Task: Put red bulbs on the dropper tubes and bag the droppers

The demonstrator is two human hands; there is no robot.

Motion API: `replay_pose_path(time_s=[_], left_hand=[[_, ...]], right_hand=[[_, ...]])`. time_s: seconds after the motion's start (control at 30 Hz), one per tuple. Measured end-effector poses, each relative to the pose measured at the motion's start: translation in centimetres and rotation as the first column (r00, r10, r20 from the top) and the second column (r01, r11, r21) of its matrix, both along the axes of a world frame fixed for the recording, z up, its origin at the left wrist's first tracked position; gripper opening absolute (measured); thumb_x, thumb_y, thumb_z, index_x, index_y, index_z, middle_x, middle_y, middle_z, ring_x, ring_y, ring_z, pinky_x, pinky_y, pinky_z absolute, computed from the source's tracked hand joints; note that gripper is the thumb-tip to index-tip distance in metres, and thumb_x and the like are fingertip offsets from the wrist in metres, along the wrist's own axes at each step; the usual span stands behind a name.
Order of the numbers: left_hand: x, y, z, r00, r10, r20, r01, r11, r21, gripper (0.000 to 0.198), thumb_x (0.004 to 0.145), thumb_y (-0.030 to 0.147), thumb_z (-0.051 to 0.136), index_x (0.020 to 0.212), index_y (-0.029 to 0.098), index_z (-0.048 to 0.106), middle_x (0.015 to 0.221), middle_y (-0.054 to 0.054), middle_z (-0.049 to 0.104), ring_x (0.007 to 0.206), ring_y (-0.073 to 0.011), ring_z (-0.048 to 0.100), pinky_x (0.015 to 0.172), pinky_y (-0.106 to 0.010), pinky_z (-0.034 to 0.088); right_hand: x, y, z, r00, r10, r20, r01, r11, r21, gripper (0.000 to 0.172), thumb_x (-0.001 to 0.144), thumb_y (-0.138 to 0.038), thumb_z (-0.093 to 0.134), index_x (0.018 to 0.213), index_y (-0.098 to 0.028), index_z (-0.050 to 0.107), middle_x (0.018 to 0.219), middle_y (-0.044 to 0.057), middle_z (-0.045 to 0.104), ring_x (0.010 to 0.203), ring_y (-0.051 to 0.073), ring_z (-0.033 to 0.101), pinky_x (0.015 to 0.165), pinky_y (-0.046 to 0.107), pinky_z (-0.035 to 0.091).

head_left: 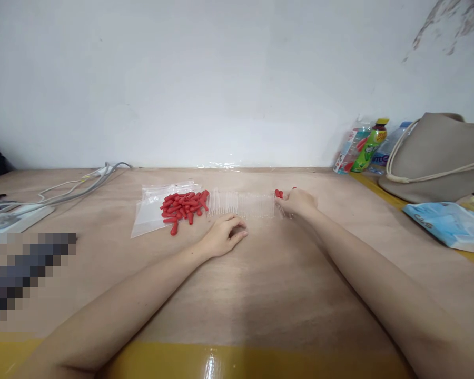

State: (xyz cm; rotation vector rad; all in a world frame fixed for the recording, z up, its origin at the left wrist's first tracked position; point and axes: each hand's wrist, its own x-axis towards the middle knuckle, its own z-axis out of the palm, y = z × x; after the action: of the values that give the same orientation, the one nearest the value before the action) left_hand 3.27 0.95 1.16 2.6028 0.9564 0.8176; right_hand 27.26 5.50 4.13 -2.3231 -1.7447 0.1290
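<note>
My left hand [226, 235] rests on the table with loosely curled fingers, thumb and fingertips apart and nothing between them. Just beyond it lies a row of thin clear dropper tubes [256, 204], side by side. My right hand [298, 202] is at the row's right end, fingers pinched on what looks like a dropper, mostly hidden by the hand. Red rubber bulbs [278, 193] show at its fingertips, and a bit of red peeks out behind it. Left of the row, a heap of red rubber bulbs [184, 205] lies partly on a clear plastic bag [148, 213].
Bottles [370, 147] lean by the wall at the right, near a grey-beige bag [438, 152] and a blue-white packet [452, 223]. Cables [85, 184] and a white power strip [27, 218] lie at the left. Yellow tape [174, 360] runs along the table's front edge.
</note>
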Motion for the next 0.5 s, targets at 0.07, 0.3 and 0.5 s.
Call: replay_pose_path(time_s=[0.07,0.3,0.5], left_hand=[[0.0,0.0,0.0,1.000,0.002,-0.003,-0.002,1.000,0.003,0.014,0.081,0.025,0.052,0.088,0.016,0.059,0.085,-0.005,0.057,0.078,-0.0155,0.054,0.071,-0.029,0.045],[-0.1,0.1,-0.2,1.000,-0.016,0.011,0.016,1.000,0.010,0.014,0.082,0.026,0.051,0.088,0.017,0.059,0.084,-0.005,0.056,0.077,-0.0153,0.054,0.070,-0.029,0.045],[-0.1,0.0,-0.1,1.000,-0.008,-0.004,0.008,1.000,0.009,0.014,0.082,0.025,0.051,0.088,0.016,0.059,0.085,-0.005,0.056,0.079,-0.0155,0.054,0.072,-0.029,0.044]], right_hand=[[0.7,-0.1,0.4,1.000,-0.006,-0.010,0.006,1.000,0.002,0.032,0.072,-0.046,0.047,0.067,-0.019,0.064,0.073,0.009,0.064,0.076,0.022,0.058,0.067,0.032,0.037],[2.0,-0.4,0.8,0.999,-0.050,-0.014,0.050,0.999,-0.002,0.016,0.064,-0.033,0.056,0.070,-0.020,0.064,0.073,0.007,0.064,0.073,0.021,0.058,0.062,0.029,0.038],[1.0,-0.4,0.3,1.000,0.000,0.012,0.000,1.000,-0.007,0.012,0.062,-0.029,0.055,0.057,-0.020,0.062,0.064,0.006,0.063,0.071,0.022,0.059,0.064,0.032,0.037]])
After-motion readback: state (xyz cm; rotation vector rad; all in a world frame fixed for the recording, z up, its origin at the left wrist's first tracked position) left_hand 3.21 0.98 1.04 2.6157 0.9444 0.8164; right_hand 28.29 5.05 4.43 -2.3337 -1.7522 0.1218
